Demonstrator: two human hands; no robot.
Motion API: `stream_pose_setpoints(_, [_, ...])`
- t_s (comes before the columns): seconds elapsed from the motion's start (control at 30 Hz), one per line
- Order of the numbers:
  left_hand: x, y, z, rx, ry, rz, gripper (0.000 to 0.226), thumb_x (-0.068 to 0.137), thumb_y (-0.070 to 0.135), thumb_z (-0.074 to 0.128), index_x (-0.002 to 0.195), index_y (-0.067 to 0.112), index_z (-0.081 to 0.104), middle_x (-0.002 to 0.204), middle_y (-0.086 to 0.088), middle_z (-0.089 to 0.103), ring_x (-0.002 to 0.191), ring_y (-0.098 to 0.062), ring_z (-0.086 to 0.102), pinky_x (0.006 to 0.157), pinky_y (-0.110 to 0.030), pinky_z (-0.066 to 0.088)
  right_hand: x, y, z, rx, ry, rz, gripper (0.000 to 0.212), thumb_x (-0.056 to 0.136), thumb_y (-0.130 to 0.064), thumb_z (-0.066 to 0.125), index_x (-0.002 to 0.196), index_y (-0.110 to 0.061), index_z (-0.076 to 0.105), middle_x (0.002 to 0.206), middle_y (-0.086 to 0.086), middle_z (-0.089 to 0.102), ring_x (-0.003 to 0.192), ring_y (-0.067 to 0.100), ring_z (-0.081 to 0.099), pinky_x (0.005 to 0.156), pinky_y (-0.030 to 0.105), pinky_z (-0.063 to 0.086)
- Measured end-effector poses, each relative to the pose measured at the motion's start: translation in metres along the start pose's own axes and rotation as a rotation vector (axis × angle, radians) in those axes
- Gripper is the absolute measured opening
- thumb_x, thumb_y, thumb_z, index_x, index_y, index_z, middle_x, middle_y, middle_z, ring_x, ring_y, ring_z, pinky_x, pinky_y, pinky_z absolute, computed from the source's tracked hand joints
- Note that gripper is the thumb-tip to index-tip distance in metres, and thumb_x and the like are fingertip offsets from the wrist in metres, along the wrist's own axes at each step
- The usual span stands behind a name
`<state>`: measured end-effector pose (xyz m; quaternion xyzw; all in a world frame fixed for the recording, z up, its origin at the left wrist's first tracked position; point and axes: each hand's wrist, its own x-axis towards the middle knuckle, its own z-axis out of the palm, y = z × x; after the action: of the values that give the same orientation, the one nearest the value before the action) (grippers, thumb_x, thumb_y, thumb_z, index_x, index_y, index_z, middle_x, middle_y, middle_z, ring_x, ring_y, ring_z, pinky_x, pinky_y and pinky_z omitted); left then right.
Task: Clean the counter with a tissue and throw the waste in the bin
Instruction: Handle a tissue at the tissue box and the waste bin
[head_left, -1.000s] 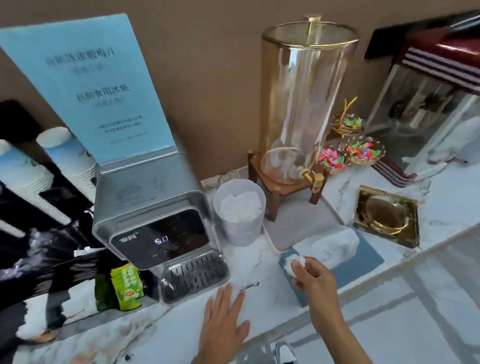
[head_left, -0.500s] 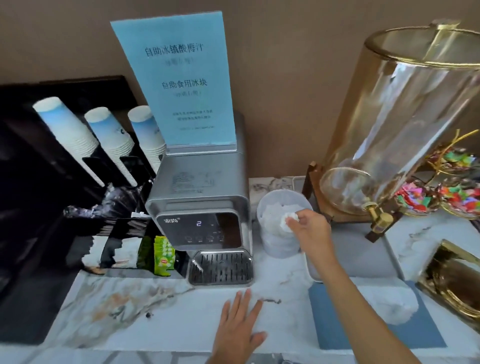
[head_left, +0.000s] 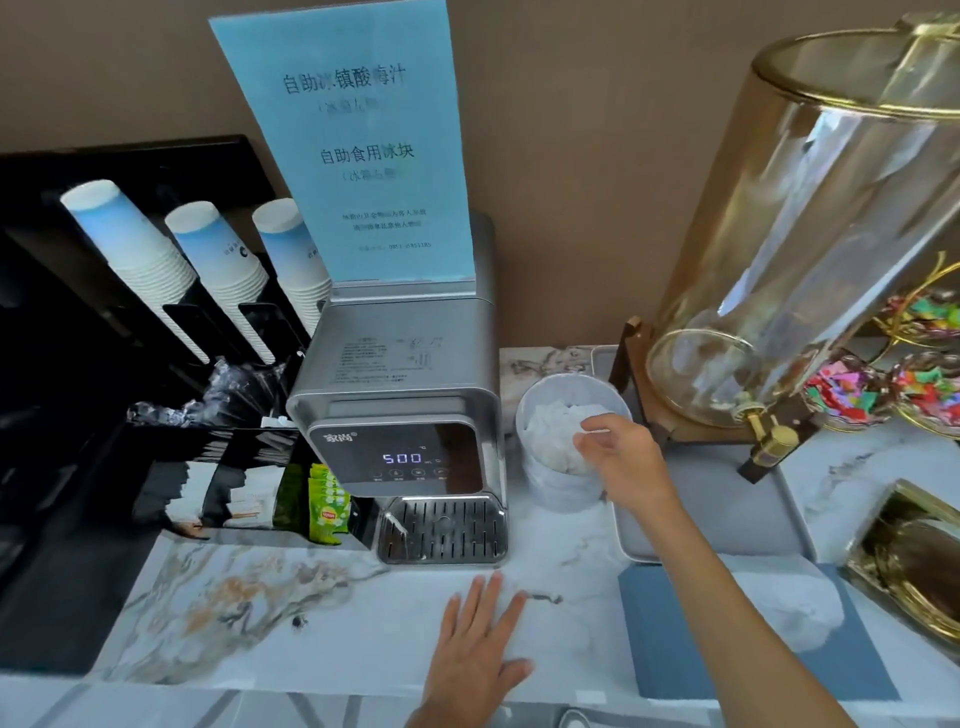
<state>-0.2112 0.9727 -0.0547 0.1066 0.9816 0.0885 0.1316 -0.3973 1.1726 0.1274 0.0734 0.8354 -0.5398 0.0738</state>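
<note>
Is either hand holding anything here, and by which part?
Nothing: the right hand hovers open-fingered over the bin of tissues; the left hand lies flat on the counter.

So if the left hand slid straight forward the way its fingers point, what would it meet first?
Probably the metal slotted drip tray at the foot of the silver water dispenser. The left hand lies flat on the marble counter, fingers aimed slightly left of straight ahead, with only bare counter between.
</note>
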Motion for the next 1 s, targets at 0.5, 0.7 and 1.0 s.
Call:
stream_pose_setpoints(0.5, [0.067, 0.139, -0.053, -0.434, 0.167, 0.084, 0.053, 0.091, 0.056, 0.042, 0.126, 0.019, 0.055, 0.146, -0.005, 0.046, 0.135, -0.019, 0.038, 0.110, -0.019, 0.019, -0.102, 0.129, -0.146, 0.435, 0.438, 0.357, 0.011, 0.093, -0.003, 0.059, 0.095, -0.010, 0.067, 0.090, 0.012, 0.070, 0.048, 0.023, 0.055, 0.050, 0.030, 0.045])
stream_pose_setpoints(0.7, [0.082, 0.187, -0.056, -0.602, 0.234, -0.072, 0.015, 0.081, 0.026, 0.073, 0.084, 0.019, 0.060, 0.143, -0.007, 0.042, 0.137, -0.020, 0.035, 0.097, -0.021, 0.025, -0.114, 0.172, -0.173, 0.234, 0.496, 0.474, 0.013, 0.097, -0.010, 0.053, 0.100, -0.011, 0.065, 0.094, 0.014, 0.068, 0.070, 0.032, 0.066, 0.058, 0.032, 0.055])
stream_pose_setpoints(1.0, [0.088, 0.214, -0.055, -0.780, 0.248, -0.282, 0.010, 0.076, 0.004, 0.076, 0.078, 0.001, 0.066, 0.137, -0.004, 0.045, 0.127, -0.010, 0.037, 0.079, 0.004, 0.027, -0.103, 0.179, -0.168, 0.140, 0.378, 0.485, 0.013, 0.095, -0.011, 0.055, 0.106, -0.014, 0.061, 0.072, 0.019, 0.070, 0.059, 0.026, 0.064, 0.053, 0.030, 0.052])
